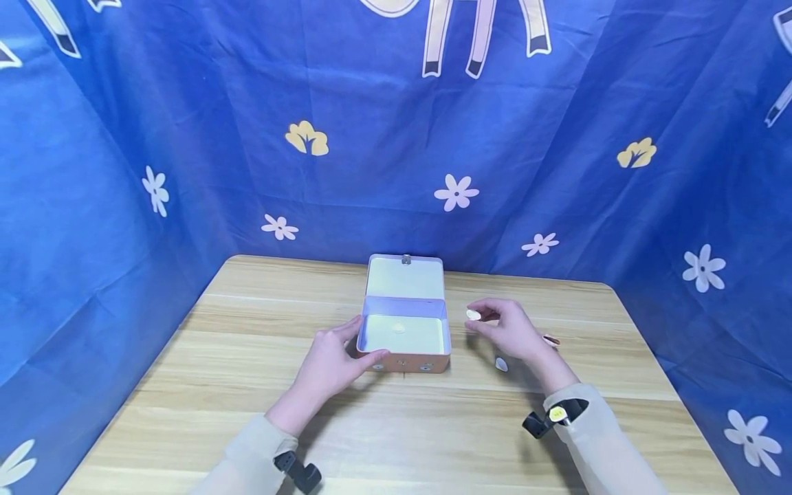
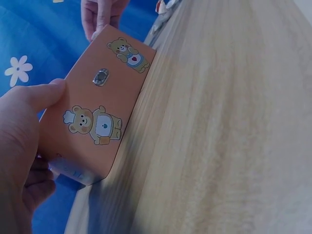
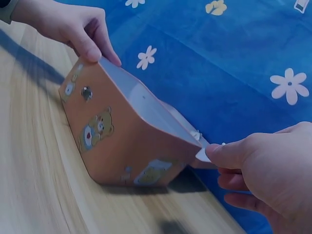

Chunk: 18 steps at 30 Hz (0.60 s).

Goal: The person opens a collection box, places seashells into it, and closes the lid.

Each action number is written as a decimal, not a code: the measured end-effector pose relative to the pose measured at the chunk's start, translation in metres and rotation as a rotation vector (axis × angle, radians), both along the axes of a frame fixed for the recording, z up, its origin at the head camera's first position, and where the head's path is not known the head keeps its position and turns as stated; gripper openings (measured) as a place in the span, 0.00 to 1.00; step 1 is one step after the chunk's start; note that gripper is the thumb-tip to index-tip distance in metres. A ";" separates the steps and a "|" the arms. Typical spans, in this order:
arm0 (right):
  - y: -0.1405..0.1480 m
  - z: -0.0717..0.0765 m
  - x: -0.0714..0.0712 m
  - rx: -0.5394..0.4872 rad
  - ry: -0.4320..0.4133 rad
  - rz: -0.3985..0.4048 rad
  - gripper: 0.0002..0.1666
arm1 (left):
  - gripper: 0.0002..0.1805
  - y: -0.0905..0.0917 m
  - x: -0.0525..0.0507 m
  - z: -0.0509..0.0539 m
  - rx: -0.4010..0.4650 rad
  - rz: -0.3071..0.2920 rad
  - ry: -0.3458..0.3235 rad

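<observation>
An orange tin box with bear pictures stands on the table, its lid raised at the back. My left hand grips its left side, with the thumb at the front rim and the fingers along the side. Inside the box lies a small whitish piece. Right of the box, my right hand pinches a small white shell-like piece between thumb and fingers, above the table. In the right wrist view this pinched piece appears near the box's rim; contact cannot be told.
On the wooden table, a white shell-like piece lies below the right hand. A brown and white piece lies beside the right wrist, partly hidden. Blue patterned cloth hangs behind and at both sides.
</observation>
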State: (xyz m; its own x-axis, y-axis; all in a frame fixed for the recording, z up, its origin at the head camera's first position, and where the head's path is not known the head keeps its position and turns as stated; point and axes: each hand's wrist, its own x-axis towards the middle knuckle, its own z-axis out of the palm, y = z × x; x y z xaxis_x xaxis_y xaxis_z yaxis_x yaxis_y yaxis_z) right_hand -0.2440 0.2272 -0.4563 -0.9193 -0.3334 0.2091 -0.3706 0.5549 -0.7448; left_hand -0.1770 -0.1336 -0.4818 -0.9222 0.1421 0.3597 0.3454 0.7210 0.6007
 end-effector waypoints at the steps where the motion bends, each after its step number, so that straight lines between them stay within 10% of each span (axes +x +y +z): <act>1: -0.003 0.002 0.001 -0.005 -0.006 0.003 0.21 | 0.52 0.000 0.000 0.000 0.002 0.001 0.000; 18: -0.040 0.010 -0.004 -0.093 0.026 0.102 0.18 | 0.53 0.001 -0.001 -0.006 0.015 0.026 -0.017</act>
State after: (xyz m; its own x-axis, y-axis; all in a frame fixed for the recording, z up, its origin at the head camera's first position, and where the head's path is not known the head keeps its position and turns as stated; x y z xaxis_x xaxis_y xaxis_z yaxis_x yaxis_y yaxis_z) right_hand -0.2482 0.1876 -0.4460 -0.8756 -0.4027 0.2668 -0.4414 0.4426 -0.7805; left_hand -0.1779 -0.1331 -0.4875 -0.9314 0.1129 0.3460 0.3165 0.7204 0.6171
